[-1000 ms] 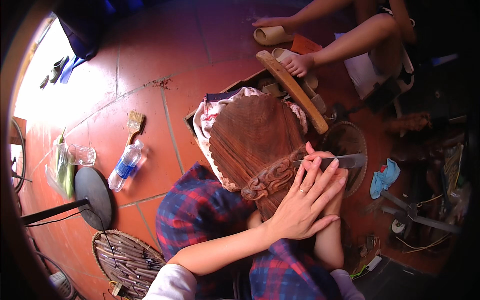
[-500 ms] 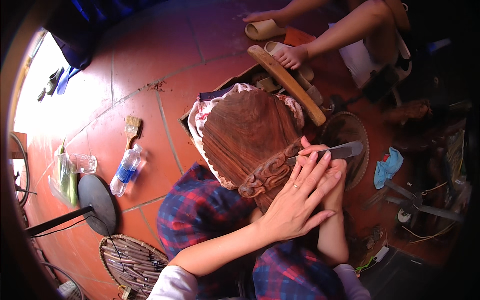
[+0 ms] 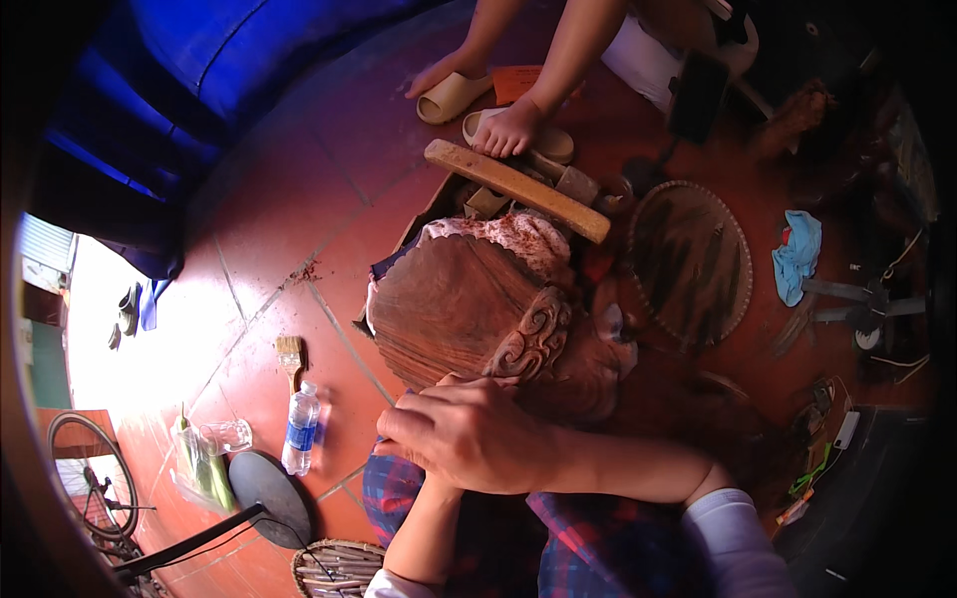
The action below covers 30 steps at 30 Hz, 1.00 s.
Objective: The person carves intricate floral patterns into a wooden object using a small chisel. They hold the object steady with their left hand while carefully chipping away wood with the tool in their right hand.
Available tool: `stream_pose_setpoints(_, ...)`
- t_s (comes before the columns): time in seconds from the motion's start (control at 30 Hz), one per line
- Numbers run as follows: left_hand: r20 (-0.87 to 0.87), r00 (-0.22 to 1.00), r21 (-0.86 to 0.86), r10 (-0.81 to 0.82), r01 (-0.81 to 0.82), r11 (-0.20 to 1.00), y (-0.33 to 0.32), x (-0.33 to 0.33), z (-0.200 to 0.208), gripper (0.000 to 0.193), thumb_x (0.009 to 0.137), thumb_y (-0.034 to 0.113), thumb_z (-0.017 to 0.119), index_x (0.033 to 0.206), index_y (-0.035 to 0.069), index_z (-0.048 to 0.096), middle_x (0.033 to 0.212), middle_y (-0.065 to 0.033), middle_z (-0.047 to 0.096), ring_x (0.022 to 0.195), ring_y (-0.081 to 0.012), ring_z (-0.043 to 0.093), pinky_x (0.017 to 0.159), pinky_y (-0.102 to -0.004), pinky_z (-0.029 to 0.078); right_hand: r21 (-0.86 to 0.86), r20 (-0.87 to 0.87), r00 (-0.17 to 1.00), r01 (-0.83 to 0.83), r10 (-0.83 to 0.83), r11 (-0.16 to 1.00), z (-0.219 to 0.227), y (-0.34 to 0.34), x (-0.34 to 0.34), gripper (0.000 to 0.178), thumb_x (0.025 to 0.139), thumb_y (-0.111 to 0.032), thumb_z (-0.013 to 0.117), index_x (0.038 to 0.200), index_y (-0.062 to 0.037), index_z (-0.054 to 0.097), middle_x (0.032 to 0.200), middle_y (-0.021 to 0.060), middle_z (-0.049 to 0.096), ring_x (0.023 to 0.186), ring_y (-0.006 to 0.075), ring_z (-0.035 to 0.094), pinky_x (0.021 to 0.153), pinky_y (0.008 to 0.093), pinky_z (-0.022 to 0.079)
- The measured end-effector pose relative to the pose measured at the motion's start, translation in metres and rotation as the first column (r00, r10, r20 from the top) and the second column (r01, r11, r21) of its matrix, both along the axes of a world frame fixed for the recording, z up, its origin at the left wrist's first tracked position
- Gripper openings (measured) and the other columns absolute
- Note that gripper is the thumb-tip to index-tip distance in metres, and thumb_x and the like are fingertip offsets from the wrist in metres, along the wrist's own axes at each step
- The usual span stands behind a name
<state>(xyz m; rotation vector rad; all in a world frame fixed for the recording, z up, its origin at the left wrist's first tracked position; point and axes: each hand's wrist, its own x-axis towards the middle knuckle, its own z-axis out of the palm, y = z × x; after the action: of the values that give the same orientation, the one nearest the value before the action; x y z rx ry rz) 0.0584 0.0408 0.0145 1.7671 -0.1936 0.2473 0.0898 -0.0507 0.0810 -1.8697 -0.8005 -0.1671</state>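
Note:
A brown carved wooden piece with a scalloped edge lies in front of me, a scrolled relief along its right side. My right hand reaches in from the right and is closed at the wood's near edge; whatever it grips is hidden. Beneath and against it is my left hand, its fingers mostly covered by the right. No tool blade shows clearly now. Pinkish patterned cloth pads the far side of the wood.
A wooden bar lies beyond the cloth, near another person's sandalled feet. On the left are a brush, a water bottle and a round black stand base. A basket of tools sits near-left; a round woven tray lies right.
My hands have moved from the relief's right end to the wood's near edge, right hand now on top. The wood has turned, the view has shifted, and the flat metal blade no longer shows.

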Motion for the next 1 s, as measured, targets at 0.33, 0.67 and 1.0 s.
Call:
stream_pose_setpoints(0.33, 0.058, 0.997, -0.059, 0.044, -0.041, 0.997, -0.011, 0.022, -0.005, 0.038, 0.069, 0.023, 0.085, 0.095, 0.003, 0.067, 0.098, -0.0123, 0.070, 0.097, -0.0243, 0.066, 0.087, -0.0344, 0.050, -0.135, 0.179, 0.980, -0.064, 0.088, 0.989, -0.005, -0.003, -0.005, 0.020, 0.077, -0.018, 0.068, 0.071, -0.0048, 0.054, 0.069, 0.0119, 0.057, 0.064, 0.0264, 0.061, 0.058, 0.0380, 0.049)
stream_pose_setpoints(0.67, -0.189, 0.982, -0.198, -0.009, -0.029, 0.980, -0.018, 0.019, -0.011, 0.045, 0.075, 0.009, 0.079, 0.112, 0.004, 0.052, 0.112, -0.0089, 0.065, 0.106, -0.0192, 0.063, 0.092, -0.0294, 0.048, -0.082, 0.229, 0.972, 0.073, -0.053, 0.994, -0.023, -0.002, 0.009, 0.016, 0.072, -0.016, 0.065, 0.068, -0.0050, 0.054, 0.066, 0.0124, 0.059, 0.063, 0.0290, 0.063, 0.060, 0.0417, 0.049)
stream_pose_setpoints(1.0, -0.258, 0.966, -0.009, 0.017, -0.020, 1.000, -0.029, 0.013, 0.014, 0.039, 0.077, 0.006, 0.077, 0.107, 0.003, 0.052, 0.109, -0.0107, 0.066, 0.105, -0.0204, 0.064, 0.091, -0.0306, 0.049, 0.001, 0.087, 0.992, -0.095, 0.094, 0.996, -0.017, -0.006, 0.015, 0.013, 0.078, -0.019, 0.062, 0.077, -0.0058, 0.061, 0.073, 0.0143, 0.064, 0.072, 0.0322, 0.064, 0.072, 0.0442, 0.053)
